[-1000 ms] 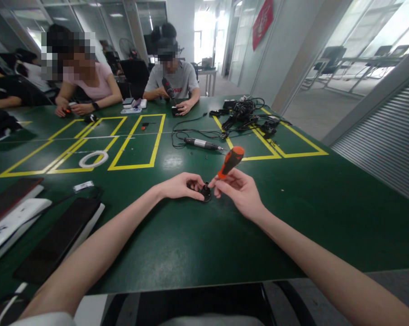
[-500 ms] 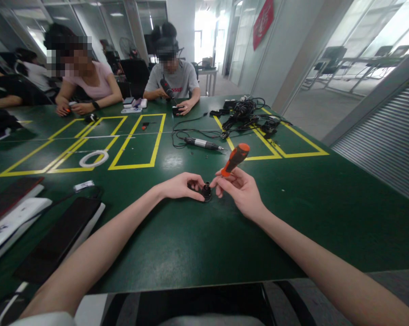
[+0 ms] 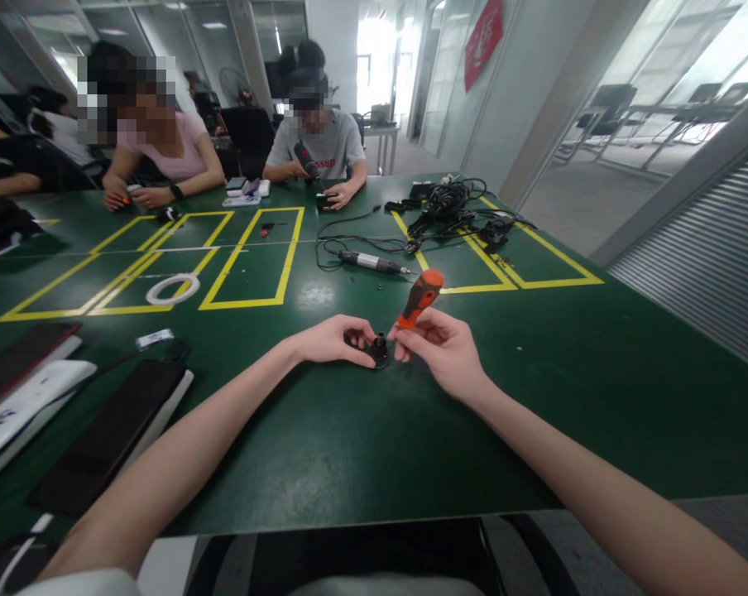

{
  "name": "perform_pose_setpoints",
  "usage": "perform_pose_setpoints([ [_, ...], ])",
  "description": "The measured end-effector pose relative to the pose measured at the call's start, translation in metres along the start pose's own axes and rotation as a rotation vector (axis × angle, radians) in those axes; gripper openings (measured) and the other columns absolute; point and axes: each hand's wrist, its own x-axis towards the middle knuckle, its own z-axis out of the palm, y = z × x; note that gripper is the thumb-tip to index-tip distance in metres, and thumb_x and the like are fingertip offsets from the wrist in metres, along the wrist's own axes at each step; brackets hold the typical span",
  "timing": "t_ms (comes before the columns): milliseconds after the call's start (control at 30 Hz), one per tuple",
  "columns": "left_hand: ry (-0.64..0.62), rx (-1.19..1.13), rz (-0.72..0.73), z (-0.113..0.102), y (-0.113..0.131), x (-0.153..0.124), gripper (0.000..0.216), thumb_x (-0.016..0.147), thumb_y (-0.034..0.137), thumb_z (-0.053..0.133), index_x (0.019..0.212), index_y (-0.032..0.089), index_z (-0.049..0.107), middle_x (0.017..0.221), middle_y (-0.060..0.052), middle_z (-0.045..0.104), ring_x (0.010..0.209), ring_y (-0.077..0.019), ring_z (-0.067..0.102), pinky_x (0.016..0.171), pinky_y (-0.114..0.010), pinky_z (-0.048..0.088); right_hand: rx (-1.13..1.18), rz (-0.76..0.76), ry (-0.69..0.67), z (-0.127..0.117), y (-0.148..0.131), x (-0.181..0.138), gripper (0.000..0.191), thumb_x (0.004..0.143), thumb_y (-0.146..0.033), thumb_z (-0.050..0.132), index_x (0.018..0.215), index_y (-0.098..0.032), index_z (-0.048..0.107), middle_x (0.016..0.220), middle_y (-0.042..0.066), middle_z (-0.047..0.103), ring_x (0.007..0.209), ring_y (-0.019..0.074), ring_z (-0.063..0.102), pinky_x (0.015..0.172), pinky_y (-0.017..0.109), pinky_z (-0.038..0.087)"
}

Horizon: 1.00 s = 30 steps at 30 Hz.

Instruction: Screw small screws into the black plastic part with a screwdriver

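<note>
My left hand rests on the green table with its fingers pinched round a small black round part. My right hand grips an orange-handled screwdriver near the bottom of its handle. The screwdriver leans up and to the right, and its tip goes down to the black part. The tip itself is hidden between my fingers.
A grey power tool with a cable lies beyond my hands. A tangle of black cables sits at the back right. A white tape ring lies among yellow floor-tape boxes. Flat black and white devices lie at the left. Two people sit across the table.
The screwdriver handle has swung a little left and stands more upright than half a second ago. My left hand and the black part have stayed in place.
</note>
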Motion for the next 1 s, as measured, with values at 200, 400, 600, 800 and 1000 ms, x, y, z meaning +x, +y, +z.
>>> perform_pose_setpoints([
  [200,-0.004,0.01,-0.005,-0.0002,-0.0015,0.0005,0.037,0.068,0.04,0.089,0.092,0.017,0.073,0.083,0.001,0.063,0.079,-0.0138,0.053,0.075,-0.028,0.041,0.077,-0.013,-0.003,-0.0006,0.0047,-0.0013,0.037,0.079,-0.044,0.087,0.1,-0.021,0.067,0.08,0.002,0.079,0.06,0.0123,0.069,0.06,0.028,0.061],
  [400,-0.001,0.0,0.005,0.0005,-0.0007,0.0005,0.034,0.068,0.038,0.089,0.091,0.017,0.074,0.083,0.001,0.064,0.08,-0.014,0.054,0.075,-0.028,0.042,-0.007,-0.005,0.006,-0.0013,0.0009,-0.0002,0.033,0.075,-0.045,0.089,0.078,-0.02,0.069,0.075,0.001,0.073,0.054,0.0109,0.064,0.057,0.028,0.059],
  [600,0.004,0.014,0.004,0.0004,-0.0016,0.0011,0.035,0.068,0.039,0.089,0.09,0.017,0.073,0.082,0.002,0.063,0.078,-0.0136,0.053,0.074,-0.028,0.041,0.027,-0.009,-0.025,-0.0007,0.0031,0.002,0.035,0.083,-0.055,0.08,0.085,-0.02,0.073,0.075,0.002,0.073,0.053,0.0118,0.063,0.054,0.029,0.058],
  [800,-0.003,0.011,-0.005,0.0003,0.0011,0.0003,0.037,0.068,0.04,0.089,0.092,0.017,0.073,0.084,0.001,0.064,0.081,-0.0143,0.055,0.076,-0.028,0.042,0.03,0.003,-0.001,0.0014,0.0016,-0.0008,0.035,0.078,-0.049,0.087,0.084,-0.021,0.067,0.071,0.001,0.074,0.055,0.0121,0.064,0.058,0.028,0.059],
  [1000,-0.014,0.004,-0.013,0.0005,0.0047,-0.001,0.035,0.074,0.044,0.084,0.091,0.017,0.073,0.083,0.0,0.064,0.079,-0.0142,0.055,0.074,-0.028,0.042,-0.001,-0.018,0.024,0.0002,0.0023,0.0003,0.035,0.08,-0.052,0.083,0.082,-0.019,0.072,0.082,0.004,0.077,0.055,0.0115,0.064,0.055,0.029,0.058],
])
